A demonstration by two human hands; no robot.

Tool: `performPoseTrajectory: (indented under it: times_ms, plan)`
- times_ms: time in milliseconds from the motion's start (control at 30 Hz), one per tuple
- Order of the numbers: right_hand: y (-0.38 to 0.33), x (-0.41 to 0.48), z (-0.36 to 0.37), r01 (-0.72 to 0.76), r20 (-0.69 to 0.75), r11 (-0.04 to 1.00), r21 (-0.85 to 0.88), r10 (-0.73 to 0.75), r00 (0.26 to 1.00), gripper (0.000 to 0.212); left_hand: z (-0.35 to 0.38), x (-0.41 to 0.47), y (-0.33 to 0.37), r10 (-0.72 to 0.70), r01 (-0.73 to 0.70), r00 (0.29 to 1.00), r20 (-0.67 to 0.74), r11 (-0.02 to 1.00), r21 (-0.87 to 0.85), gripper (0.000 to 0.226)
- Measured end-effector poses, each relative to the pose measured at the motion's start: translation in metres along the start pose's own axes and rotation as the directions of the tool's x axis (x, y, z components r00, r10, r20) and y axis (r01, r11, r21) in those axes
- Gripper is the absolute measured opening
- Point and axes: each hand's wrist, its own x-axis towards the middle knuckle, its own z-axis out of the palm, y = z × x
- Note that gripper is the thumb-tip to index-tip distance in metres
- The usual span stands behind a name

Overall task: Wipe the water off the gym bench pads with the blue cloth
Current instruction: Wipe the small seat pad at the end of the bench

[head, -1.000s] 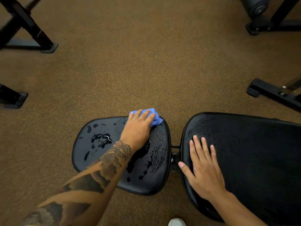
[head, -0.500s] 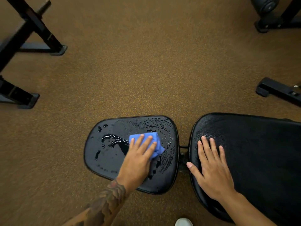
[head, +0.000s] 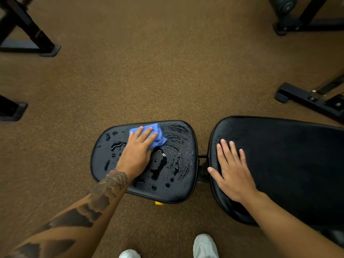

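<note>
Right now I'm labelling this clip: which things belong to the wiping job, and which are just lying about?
Job: blue cloth, wet black vinyl seat pad, long black vinyl back pad, left hand, right hand.
Lying about: black metal rack frame, black floor bar, white shoes.

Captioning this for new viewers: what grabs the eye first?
The blue cloth, pressed under the left hand at the far edge of the small seat pad, stands out most. Water pools glisten around it, while the right hand lies flat on the larger pad.
</note>
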Motion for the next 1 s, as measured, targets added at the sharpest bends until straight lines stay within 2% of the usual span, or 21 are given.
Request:
performPoseTrajectory:
  times_ms: [100,300,433,500,600,700,833,933,1000]
  plan:
    - [0.0,0.0,-0.003,0.002,0.018,1.0,0.006,-0.003,1.0,0.083,0.005,-0.029,0.013,0.001,-0.001,1.0,0.004,1.0,0.0,0.043]
    - [-0.002,-0.001,-0.004,-0.002,0.027,1.0,-0.013,0.003,1.0,0.089,0.02,-0.032,0.064,0.275,-0.281,0.957,0.089,0.957,0.066,0.047]
    - [-0.001,-0.003,0.0,0.006,-0.005,0.999,-0.037,-0.006,1.0,0.087,0.022,0.003,0.059,0.33,-0.342,0.935,0.128,0.936,0.087,0.044]
    - [0.0,-0.003,0.003,0.025,-0.025,0.999,-0.043,-0.026,0.999,0.085,0.016,0.016,0.046,0.313,-0.325,0.941,0.126,0.942,0.088,0.046]
    - [0.0,-0.004,0.006,0.041,-0.033,0.998,-0.042,-0.042,0.999,0.083,0.004,0.016,0.013,0.186,-0.189,0.98,0.077,0.981,0.044,0.047]
    - [-0.001,-0.006,0.007,0.041,-0.037,0.998,-0.042,-0.043,0.998,0.083,-0.006,-0.014,-0.025,0.034,-0.034,0.999,0.018,0.999,-0.005,0.046]
    - [-0.002,-0.006,0.005,0.04,-0.036,0.998,-0.04,-0.041,0.999,0.084,-0.008,-0.073,-0.032,-0.064,0.064,0.998,-0.02,0.997,-0.039,0.044]
    - [-0.002,-0.006,0.005,0.05,-0.043,0.998,-0.039,-0.051,0.998,0.085,0.005,-0.1,0.007,-0.041,0.04,0.999,-0.022,0.998,-0.041,0.047]
    - [-0.002,-0.005,0.005,0.055,-0.055,0.998,-0.041,-0.057,0.997,0.086,0.017,-0.101,0.045,0.113,-0.113,0.993,-0.026,0.993,-0.012,0.056]
